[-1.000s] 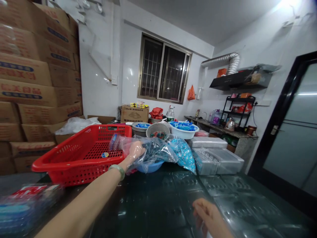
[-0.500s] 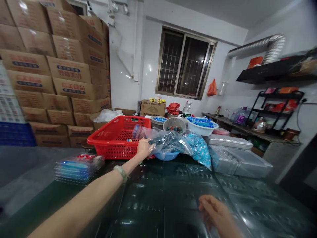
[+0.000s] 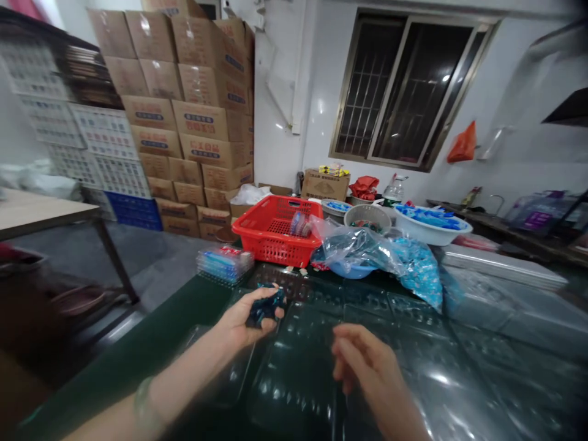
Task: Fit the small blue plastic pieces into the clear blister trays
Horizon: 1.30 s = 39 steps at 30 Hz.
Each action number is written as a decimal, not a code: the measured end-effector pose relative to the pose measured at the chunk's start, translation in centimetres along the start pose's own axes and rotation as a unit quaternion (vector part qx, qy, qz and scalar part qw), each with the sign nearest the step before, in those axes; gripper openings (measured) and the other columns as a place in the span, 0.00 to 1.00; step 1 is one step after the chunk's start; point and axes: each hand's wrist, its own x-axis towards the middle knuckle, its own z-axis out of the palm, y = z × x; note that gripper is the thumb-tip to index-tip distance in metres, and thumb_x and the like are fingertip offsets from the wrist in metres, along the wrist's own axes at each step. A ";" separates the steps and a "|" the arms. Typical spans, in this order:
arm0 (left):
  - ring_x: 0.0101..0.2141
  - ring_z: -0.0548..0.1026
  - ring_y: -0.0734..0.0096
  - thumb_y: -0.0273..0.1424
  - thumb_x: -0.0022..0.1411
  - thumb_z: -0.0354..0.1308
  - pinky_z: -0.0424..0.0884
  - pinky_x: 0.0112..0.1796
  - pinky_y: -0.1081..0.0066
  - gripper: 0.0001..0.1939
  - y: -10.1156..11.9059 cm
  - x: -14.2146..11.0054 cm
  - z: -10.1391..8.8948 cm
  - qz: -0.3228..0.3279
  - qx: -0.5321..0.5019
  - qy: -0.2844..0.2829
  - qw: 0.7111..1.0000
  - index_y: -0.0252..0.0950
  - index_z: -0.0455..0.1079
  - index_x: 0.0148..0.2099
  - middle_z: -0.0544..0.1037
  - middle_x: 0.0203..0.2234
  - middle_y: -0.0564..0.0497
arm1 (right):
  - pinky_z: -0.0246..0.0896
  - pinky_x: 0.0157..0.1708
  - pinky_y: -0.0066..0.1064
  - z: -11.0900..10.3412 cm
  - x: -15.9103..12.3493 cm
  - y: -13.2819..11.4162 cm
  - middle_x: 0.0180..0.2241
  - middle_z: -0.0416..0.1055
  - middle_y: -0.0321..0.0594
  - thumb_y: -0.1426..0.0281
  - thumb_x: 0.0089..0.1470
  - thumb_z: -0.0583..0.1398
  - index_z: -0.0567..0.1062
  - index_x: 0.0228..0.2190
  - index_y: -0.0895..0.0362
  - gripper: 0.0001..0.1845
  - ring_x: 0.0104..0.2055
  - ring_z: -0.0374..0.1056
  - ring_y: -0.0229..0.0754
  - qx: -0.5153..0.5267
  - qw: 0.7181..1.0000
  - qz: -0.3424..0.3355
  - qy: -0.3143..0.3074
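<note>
My left hand (image 3: 245,315) is closed round a small clump of dark blue wrapped pieces (image 3: 265,305), held above the clear plastic trays (image 3: 294,380) that cover the dark table. My right hand (image 3: 365,364) hovers over the trays near the front, fingers loosely curled with nothing visible in them. Behind them a clear plastic bag of blue pieces (image 3: 362,248) spills over a blue bowl (image 3: 351,270), next to a red basket (image 3: 275,236).
A stack of flat packs (image 3: 225,264) lies at the table's left edge. White and grey bowls (image 3: 432,228) stand behind the bag, and lidded clear trays (image 3: 500,266) lie to the right. Cardboard boxes (image 3: 184,122) are stacked against the left wall. A wooden table (image 3: 41,211) stands far left.
My left hand has left the plastic bag and come back toward me holding a clump of dark blue pieces. The view has swung left. My right hand has lifted slightly.
</note>
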 end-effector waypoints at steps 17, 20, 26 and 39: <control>0.18 0.70 0.72 0.32 0.47 0.59 0.55 0.13 0.81 0.11 -6.9 -5.9 0.8 -0.164 -0.188 -0.023 0.968 0.34 0.66 0.35 0.71 0.18 0.52 | 0.54 0.14 0.19 6.0 0.2 2.3 0.21 0.66 0.33 0.68 0.48 0.58 0.64 0.29 0.57 0.08 0.22 0.63 0.33 -0.044 0.979 0.120 -0.157; 0.18 0.70 0.72 0.31 0.46 0.59 0.55 0.13 0.80 0.12 -7.3 -5.4 1.3 -0.199 -0.196 -0.008 0.960 0.34 0.65 0.36 0.71 0.18 0.51 | 0.55 0.14 0.20 5.3 -0.3 2.3 0.20 0.66 0.33 0.69 0.46 0.60 0.62 0.28 0.57 0.10 0.20 0.62 0.33 -0.005 0.980 0.138 -0.144; 0.20 0.71 0.73 0.30 0.45 0.61 0.55 0.14 0.81 0.13 -6.1 -4.3 1.3 -0.196 -0.205 -0.007 0.959 0.37 0.65 0.36 0.72 0.24 0.52 | 0.54 0.13 0.20 2.6 0.1 1.5 0.18 0.63 0.30 0.69 0.49 0.58 0.64 0.32 0.57 0.08 0.17 0.58 0.30 0.141 0.985 0.076 -0.060; 0.27 0.70 0.72 0.29 0.48 0.57 0.65 0.35 0.68 0.06 -7.2 -3.0 4.1 0.149 0.372 -0.088 0.912 0.36 0.71 0.31 0.72 0.23 0.54 | 0.55 0.14 0.21 -1.6 -1.5 2.4 0.26 0.69 0.38 0.70 0.48 0.59 0.66 0.32 0.59 0.08 0.20 0.62 0.32 0.141 0.982 0.121 -0.036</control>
